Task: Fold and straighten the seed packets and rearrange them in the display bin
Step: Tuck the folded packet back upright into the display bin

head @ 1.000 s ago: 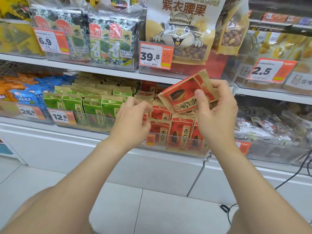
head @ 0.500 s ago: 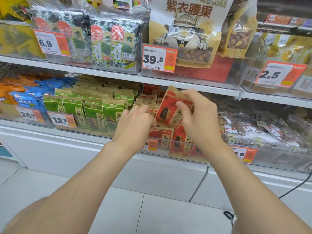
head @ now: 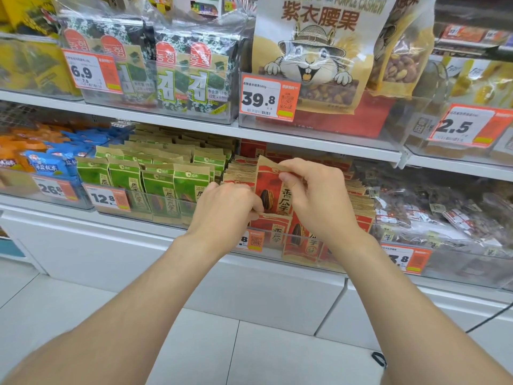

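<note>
Two hands meet mid-frame. The right hand (head: 313,195) pinches the top of a red seed packet (head: 270,190) standing in the display bin (head: 273,252); the left hand (head: 224,208) grips the packets (head: 238,176) beside it. Pushed in crooked, it could crumple.

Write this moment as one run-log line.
right hand: pinches packet top | left hand: at row in bin | packet: upright

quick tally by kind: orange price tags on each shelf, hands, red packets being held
upper shelf price tags: 3
lower shelf price tags: 4 (one partly hidden behind a hand)
hands, left hand and right hand: 2
red packet held: 1
total: 10
</note>
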{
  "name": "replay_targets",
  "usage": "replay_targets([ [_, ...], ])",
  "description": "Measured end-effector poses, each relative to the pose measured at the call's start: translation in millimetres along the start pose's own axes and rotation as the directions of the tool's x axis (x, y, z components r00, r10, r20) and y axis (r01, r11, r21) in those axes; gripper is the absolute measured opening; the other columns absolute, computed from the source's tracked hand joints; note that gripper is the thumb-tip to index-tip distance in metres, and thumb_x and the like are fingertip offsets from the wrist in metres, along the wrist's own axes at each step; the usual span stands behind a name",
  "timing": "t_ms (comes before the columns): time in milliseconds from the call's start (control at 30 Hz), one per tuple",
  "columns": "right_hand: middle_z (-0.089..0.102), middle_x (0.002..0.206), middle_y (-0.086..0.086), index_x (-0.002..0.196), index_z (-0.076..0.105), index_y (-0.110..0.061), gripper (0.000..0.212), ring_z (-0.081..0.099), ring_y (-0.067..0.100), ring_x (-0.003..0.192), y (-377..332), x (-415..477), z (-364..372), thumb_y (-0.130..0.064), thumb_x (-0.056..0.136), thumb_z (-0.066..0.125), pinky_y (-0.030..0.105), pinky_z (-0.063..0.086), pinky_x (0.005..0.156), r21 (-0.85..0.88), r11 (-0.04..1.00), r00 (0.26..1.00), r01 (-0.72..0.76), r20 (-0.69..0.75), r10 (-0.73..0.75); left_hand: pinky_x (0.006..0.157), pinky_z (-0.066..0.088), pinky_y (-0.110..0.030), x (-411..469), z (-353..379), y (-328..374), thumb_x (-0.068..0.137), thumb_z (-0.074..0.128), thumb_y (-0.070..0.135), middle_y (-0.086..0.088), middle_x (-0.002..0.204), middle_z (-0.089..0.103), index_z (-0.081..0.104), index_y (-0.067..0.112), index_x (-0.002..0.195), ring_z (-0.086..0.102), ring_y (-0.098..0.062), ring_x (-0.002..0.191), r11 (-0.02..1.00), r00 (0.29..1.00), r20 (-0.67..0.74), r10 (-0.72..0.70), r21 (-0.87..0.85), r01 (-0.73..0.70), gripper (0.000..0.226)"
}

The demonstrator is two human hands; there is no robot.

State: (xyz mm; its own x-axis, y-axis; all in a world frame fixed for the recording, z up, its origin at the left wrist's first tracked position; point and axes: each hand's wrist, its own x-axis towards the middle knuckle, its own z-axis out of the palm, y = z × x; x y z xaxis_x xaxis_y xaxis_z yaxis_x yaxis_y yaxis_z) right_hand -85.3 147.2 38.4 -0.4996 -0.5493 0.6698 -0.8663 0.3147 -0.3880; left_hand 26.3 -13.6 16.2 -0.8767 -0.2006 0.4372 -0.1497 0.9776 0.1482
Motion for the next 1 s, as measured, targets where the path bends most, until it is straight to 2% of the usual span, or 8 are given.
replay_targets([
  [100,0.077,0.090,-0.008,0.117,0.080,-0.020,0.020,0.066,0.007,0.077,-0.9,1.3,-2.6,-0.013,0.105,0.065,0.023,0.050,0.075,0.024,1.000,0.997,-0.010,-0.080,0.011,0.083,0.029,-0.035,1.7,-1.5,-1.1,0.104,0.070,0.030,0.011,0.112,0.074,0.081,0.038,0.112,0.065,-0.018,0.110,1.000,1.000,-0.001,-0.010,-0.015,0.010,0.016],
  [167,0.075,0.088,-0.012,0.118,0.080,-0.023,0.021,0.064,0.006,0.074,0.9,1.3,-3.1,-0.016,0.107,0.063,0.017,0.048,0.074,0.015,0.997,0.994,-0.072,0.087,0.071,0.083,0.028,-0.035,1.9,-2.4,-1.5,0.103,0.070,0.030,0.011,0.110,0.073,0.081,0.037,0.111,0.064,-0.017,0.108,1.000,1.000,0.011,-0.019,-0.017,0.019,0.015],
  [267,0.069,0.089,-0.018,0.116,0.076,-0.030,0.025,0.055,0.014,0.102,4.1,-1.7,1.4,-0.030,0.112,0.051,0.038,0.037,0.099,-0.195,0.977,0.941,-0.080,0.309,0.139,0.085,0.028,-0.034,1.9,-4.1,-0.9,0.102,0.071,0.031,0.012,0.106,0.073,0.081,0.037,0.110,0.063,-0.016,0.104,0.999,0.999,0.017,-0.037,-0.032,0.037,0.014],
  [367,0.067,0.088,-0.013,0.101,0.069,-0.029,0.033,0.039,0.020,0.116,5.4,0.3,-0.3,-0.037,0.114,0.039,0.042,0.018,0.095,-0.326,0.942,0.913,-0.076,0.357,0.197,0.086,0.030,-0.034,1.5,-5.5,1.0,0.103,0.071,0.031,0.012,0.106,0.074,0.081,0.037,0.111,0.063,-0.015,0.104,0.999,0.999,0.021,-0.038,-0.034,0.039,0.014],
  [633,0.067,0.105,-0.004,0.093,0.071,-0.035,0.043,0.034,0.025,0.127,10.1,3.1,9.5,-0.039,0.111,0.032,0.054,0.013,0.107,-0.506,0.860,0.767,-0.066,0.525,0.368,0.084,0.046,-0.034,0.0,-9.3,6.9,0.097,0.078,0.032,0.013,0.103,0.074,0.075,0.035,0.104,0.068,-0.016,0.100,0.993,0.997,0.013,-0.074,-0.092,0.075,0.007],
  [833,0.058,0.070,-0.007,0.059,0.051,-0.023,0.050,0.050,0.026,0.104,8.6,1.8,14.3,-0.033,0.107,0.041,0.052,0.029,0.103,-0.325,0.915,0.912,-0.240,0.248,0.328,0.090,0.049,-0.042,0.5,3.4,1.2,0.092,0.082,0.024,0.003,0.125,0.040,0.054,0.033,0.137,0.051,-0.023,0.107,0.996,1.000,-0.003,-0.006,-0.089,0.005,0.054],
  [900,0.069,0.083,-0.010,0.077,0.071,-0.029,0.037,0.060,0.024,0.099,7.1,6.5,14.6,-0.026,0.107,0.050,0.048,0.033,0.101,-0.225,0.920,0.937,-0.321,0.066,0.343,0.094,0.041,-0.041,0.2,6.2,0.9,0.099,0.074,0.028,0.000,0.133,0.036,0.056,0.036,0.144,0.040,-0.025,0.116,0.999,0.998,0.039,0.041,-0.001,-0.041,0.049],
  [1000,0.078,0.112,-0.009,0.115,0.080,-0.027,0.023,0.064,0.023,0.117,5.6,13.2,20.0,-0.024,0.104,0.060,0.049,0.033,0.110,-0.205,0.888,0.901,-0.413,0.051,0.431,0.099,0.034,-0.042,1.2,5.0,1.7,0.104,0.066,0.035,0.003,0.143,0.039,0.066,0.037,0.135,0.034,-0.025,0.125,0.998,0.998,0.017,0.055,0.038,-0.056,0.031],
])
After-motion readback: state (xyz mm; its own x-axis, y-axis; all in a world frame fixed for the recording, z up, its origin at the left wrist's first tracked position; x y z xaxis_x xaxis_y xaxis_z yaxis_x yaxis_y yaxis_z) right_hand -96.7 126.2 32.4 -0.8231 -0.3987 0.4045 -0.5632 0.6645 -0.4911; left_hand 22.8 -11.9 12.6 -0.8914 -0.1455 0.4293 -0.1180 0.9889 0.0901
